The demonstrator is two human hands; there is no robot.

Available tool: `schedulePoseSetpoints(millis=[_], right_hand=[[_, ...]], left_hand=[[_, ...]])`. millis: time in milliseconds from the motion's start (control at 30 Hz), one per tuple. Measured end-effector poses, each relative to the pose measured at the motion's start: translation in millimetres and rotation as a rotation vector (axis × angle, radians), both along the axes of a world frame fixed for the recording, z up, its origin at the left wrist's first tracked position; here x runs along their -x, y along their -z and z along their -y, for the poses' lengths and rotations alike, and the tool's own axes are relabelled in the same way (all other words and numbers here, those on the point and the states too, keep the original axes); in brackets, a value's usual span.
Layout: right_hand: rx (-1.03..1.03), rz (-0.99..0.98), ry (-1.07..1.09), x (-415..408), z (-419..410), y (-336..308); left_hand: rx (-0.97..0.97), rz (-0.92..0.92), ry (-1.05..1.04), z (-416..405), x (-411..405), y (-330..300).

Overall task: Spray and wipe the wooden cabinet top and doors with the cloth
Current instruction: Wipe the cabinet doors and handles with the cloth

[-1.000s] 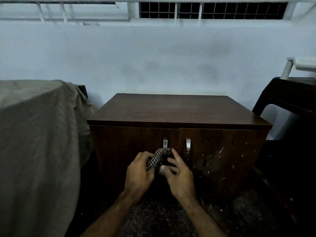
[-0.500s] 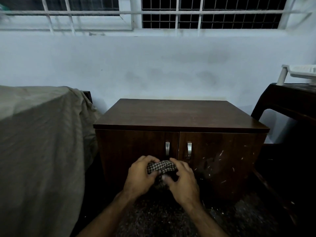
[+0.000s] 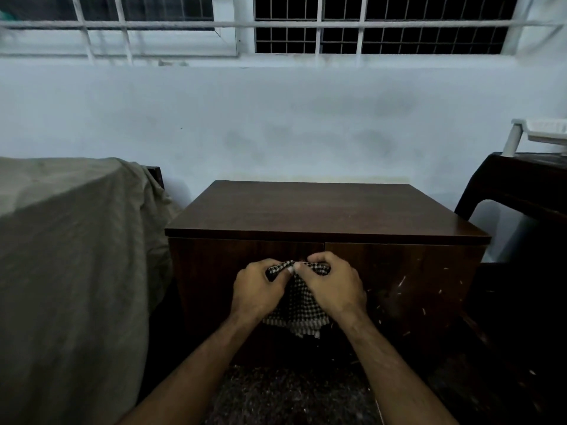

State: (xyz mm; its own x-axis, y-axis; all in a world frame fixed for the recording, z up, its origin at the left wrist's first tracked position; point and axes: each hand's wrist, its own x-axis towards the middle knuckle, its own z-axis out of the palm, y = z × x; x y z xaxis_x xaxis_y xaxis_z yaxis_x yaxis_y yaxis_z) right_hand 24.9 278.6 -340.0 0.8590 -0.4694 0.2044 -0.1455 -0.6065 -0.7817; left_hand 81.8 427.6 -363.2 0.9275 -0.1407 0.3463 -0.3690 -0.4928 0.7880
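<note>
A dark brown wooden cabinet [image 3: 325, 210] with two front doors stands against the pale wall. In front of the doors, both hands hold a black-and-white checked cloth [image 3: 299, 305] by its top edge, and it hangs down between them. My left hand [image 3: 256, 288] pinches the cloth's left part. My right hand [image 3: 333, 285] pinches the right part. The hands cover the door handles. Pale scratches mark the right door [image 3: 405, 286]. No spray bottle is in view.
A piece of furniture draped in a beige sheet [image 3: 70, 256] stands close on the left. A dark chair or table [image 3: 521, 185] with a white plastic item [image 3: 540, 133] on it stands at the right. A barred window [image 3: 368, 23] runs above.
The cloth was bunched between my hands; it now hangs open from its top edge. Both hands rose in front of the door handles.
</note>
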Motion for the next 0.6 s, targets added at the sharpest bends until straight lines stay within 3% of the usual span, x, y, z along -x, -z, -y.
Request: schedulePoseSetpoints(millis=[167, 367, 600], right_hand=[[0.119, 0.051, 0.129, -5.3, -2.2, 6.0], [-0.125, 0.115, 0.162, -19.5, -3.2, 11.1], [-0.195, 0.128, 0.096, -4.6, -3.9, 60.4]], left_hand=[[0.009, -0.010, -0.035, 8.0, -0.6, 0.3], [0.045, -0.052, -0.090, 12.7, -8.4, 1.4], [-0.009, -0.103, -0.085, 10.3, 2.2, 34.5]])
